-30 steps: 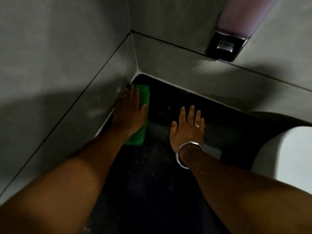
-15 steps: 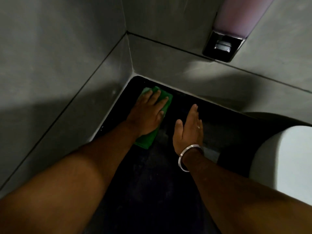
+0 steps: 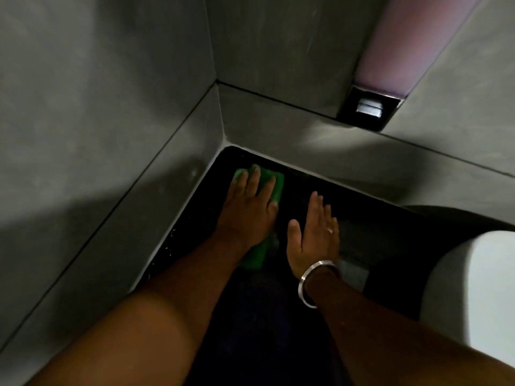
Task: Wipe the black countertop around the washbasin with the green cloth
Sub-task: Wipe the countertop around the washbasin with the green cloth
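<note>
My left hand [image 3: 248, 210] lies flat on the green cloth [image 3: 274, 185], pressing it onto the black countertop [image 3: 267, 316] near the back left corner. Green shows past the fingertips and below the wrist. My right hand [image 3: 313, 232] rests flat on the countertop just right of the cloth, fingers together, holding nothing; it wears a ring and a metal bangle. The white washbasin [image 3: 473, 296] sits at the right edge.
Grey tiled walls [image 3: 111, 135] close the corner on the left and at the back. A wall-mounted dispenser [image 3: 370, 110] with a pink body hangs above the counter at the upper right.
My left hand slid the cloth away from the left wall toward the right along the back corner. My right hand drew its fingers together and stayed in place.
</note>
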The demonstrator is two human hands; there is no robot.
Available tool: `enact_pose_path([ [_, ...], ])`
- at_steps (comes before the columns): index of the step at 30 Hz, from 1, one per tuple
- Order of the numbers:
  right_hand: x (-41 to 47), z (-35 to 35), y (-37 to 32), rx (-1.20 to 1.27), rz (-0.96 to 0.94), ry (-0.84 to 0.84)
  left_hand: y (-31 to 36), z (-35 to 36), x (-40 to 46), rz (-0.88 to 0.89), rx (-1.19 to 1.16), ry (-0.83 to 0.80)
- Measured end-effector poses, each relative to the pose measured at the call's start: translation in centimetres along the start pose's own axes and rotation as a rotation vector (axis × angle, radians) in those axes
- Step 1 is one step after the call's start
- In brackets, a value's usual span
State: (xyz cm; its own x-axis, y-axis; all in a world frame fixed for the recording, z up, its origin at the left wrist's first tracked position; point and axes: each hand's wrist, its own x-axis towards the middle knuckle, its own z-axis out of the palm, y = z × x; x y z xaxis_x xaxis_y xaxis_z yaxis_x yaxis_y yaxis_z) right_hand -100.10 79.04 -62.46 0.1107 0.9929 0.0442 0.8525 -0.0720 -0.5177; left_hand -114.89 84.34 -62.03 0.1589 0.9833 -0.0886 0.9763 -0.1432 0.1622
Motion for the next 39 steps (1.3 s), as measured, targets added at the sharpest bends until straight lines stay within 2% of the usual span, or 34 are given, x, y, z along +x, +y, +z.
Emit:
enact_pose_path([
  [3,0.2,0.3,0.1,-0.005,-0.003,0.012,0.5,-0.1,4.4,-0.201,-0.108,0.055],
  [6,0.5,0.5,-0.1,-0.028,-0.004,0.005,-1.4,-0.3,4.3,-0.306,-0.188,0.081],
  [8,0.3,0.3,-0.1,-0.027,0.007,0.001,-3.2,-0.3,1.5,-0.314,-0.163,0.103],
  [11,0.2,0.2,-0.2,-0.029,0.014,-0.034,-4.1,0.5,-7.4,-0.342,-0.102,0.122],
  [14,0.2,0.1,-0.2,-0.035,0.016,-0.064,-2.3,1.7,-15.0,-0.353,-0.044,0.042],
  [16,0.2,-0.1,-0.1,-0.045,0.018,-0.074,-1.9,1.6,-14.7,-0.355,-0.023,0.011],
  [21,0.6,0.0,0.2,-0.096,0.011,-0.053,-1.9,0.0,-5.8,-0.258,-0.005,0.033],
  [24,0.9,0.3,0.6,-0.133,0.009,-0.028,-2.5,0.2,-5.8,-0.256,-0.029,0.051],
  [26,0.6,0.5,0.3,-0.162,-0.004,-0.046,-4.4,0.5,-12.2,-0.287,-0.034,0.058],
  [31,1.0,0.7,-0.6,-0.214,0.004,-0.097,-8.7,0.8,-33.2,-0.454,-0.031,-0.080],
  [34,0.1,0.7,-0.9,-0.248,0.010,-0.132,-7.9,1.2,-34.6,-0.551,-0.008,-0.084],
  [36,0.1,0.7,-0.6,-0.277,-0.006,-0.132,-6.5,1.1,-32.0,-0.508,0.016,-0.037],
  [39,0.6,0.3,0.2,-0.315,-0.002,-0.105,-2.7,0.9,-25.9,-0.308,0.019,0.056],
])
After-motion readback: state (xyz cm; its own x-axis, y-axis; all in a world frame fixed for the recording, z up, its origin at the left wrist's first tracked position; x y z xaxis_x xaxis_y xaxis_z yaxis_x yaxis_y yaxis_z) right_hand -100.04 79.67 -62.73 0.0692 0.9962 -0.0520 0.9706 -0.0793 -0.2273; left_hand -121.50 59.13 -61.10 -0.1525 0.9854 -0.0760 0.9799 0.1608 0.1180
